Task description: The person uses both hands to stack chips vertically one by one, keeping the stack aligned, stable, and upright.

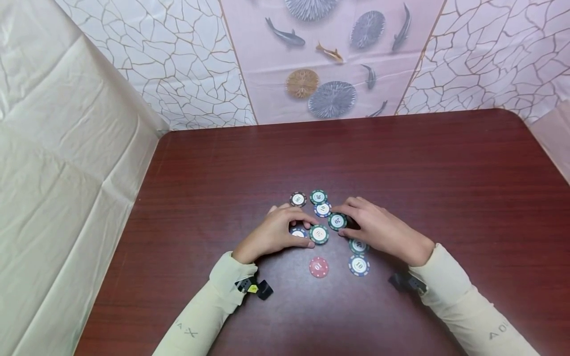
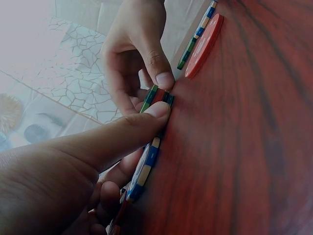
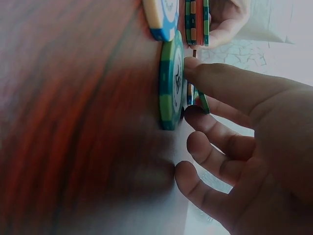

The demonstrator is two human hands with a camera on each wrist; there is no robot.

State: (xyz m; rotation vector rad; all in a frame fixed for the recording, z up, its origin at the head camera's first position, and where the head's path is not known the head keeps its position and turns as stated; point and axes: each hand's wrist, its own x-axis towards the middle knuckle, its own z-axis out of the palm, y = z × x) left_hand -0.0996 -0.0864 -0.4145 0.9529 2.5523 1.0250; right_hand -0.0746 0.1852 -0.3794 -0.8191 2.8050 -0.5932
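Observation:
My left hand [image 1: 277, 230] pinches a small stack of poker chips [image 1: 319, 234], with a green 20 chip on top, between thumb and fingers. The right wrist view shows the layered edges of this stack [image 3: 196, 24]. My right hand [image 1: 379, 228] holds another green 20 poker chip [image 1: 337, 221] between thumb and index finger, just right of the stack. That chip [image 3: 201, 102] looks tilted in the right wrist view, partly hidden by the thumb. Under the left fingers lies a blue-and-white chip [image 1: 298, 233], partly covered.
Behind the hands lie a black 100 chip [image 1: 298, 199], a green 20 chip [image 1: 318, 197] and a blue 10 chip [image 1: 322, 209]. Nearer are a red 10 chip [image 1: 318, 267], a blue 10 chip [image 1: 358, 265] and a green 20 chip [image 1: 358, 245] on the brown table [image 1: 213, 188].

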